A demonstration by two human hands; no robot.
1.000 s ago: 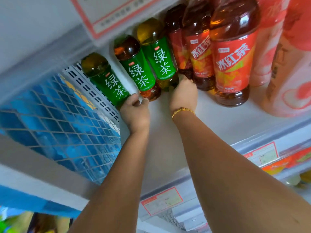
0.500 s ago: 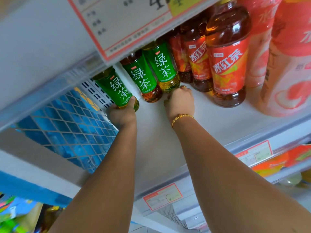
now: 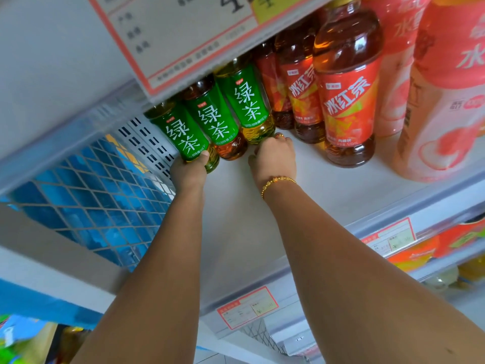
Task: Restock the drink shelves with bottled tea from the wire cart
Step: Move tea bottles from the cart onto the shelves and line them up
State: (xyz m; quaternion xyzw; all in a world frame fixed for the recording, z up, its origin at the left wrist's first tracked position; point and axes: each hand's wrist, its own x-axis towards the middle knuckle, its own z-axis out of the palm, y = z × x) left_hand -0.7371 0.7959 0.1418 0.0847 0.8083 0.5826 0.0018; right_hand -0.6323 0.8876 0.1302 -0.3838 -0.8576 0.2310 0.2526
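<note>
Left hand (image 3: pixel 187 170) gripped left green bottle (image 3: pixel 181 135) by its base; right hand (image 3: pixel 274 160) had fingers curled round the base of right green bottle (image 3: pixel 248 101). Both bottles stood far back on the shelf (image 3: pixel 236 219). Probably full, heavyish, slick plastic, so best held low at the base or label.

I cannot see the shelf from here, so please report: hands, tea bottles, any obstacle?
Left hand grips base of left green tea bottle. Right hand touches base of right green tea bottle, grip unclear. Red tea bottles close beside.

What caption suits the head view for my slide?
Left hand grips the leftmost green tea bottle; right hand touches the base of the rightmost green tea bottle on the white shelf.
</note>
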